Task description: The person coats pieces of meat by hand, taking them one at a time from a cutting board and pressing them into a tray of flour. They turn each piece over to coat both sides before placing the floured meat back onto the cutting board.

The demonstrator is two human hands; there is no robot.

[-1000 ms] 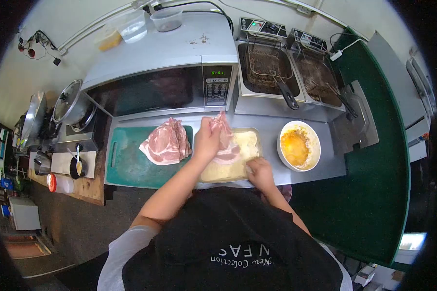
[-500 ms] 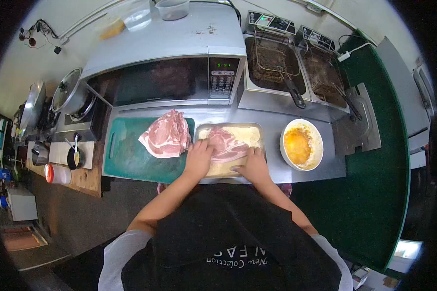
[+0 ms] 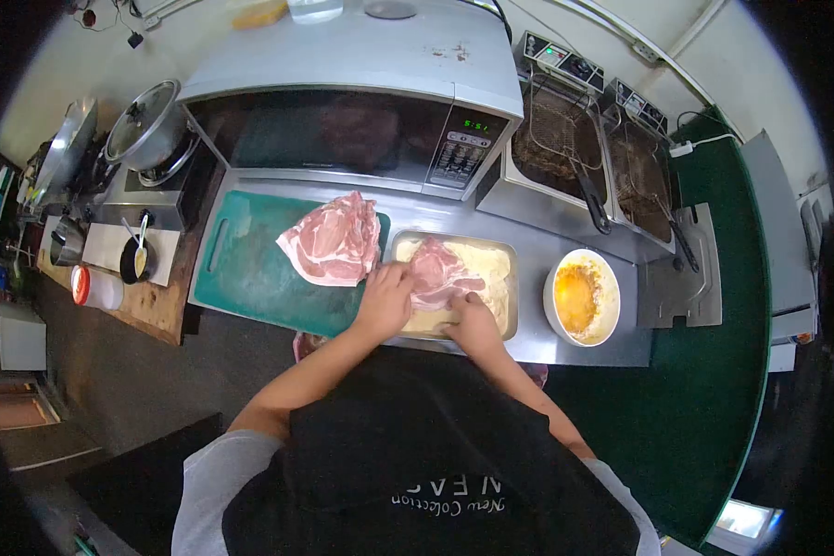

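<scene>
Both hands are working in the tray [image 3: 502, 255] of pale flour on the bench [image 3: 537, 243]. The left hand [image 3: 385, 298] is lying flat, fingers loosely spread, pressing on the near left edge of the chop [image 3: 438, 275], a raw pink slice resting on the flour. The right hand [image 3: 470, 322] is curling its fingers at the chop's near edge, its fingertips touching the meat and the flour; whether it is pinching the meat cannot be told. Neither hand is lifting anything.

Just left of the tray, a stack [image 3: 334, 243] of more raw slices is sitting on the right end of the green board [image 3: 246, 269], close beside the left hand. Right of the tray, a white bowl [image 3: 581, 296] of yellow-orange egg is standing apart from it. Behind them, a microwave [image 3: 343, 125] is running along the back, with two fryers [image 3: 593, 153] and their baskets to its right. At far left a lidded pot [image 3: 146, 125] is sitting on a burner, with a small black cup [image 3: 135, 260] and spoon in front of it.
</scene>
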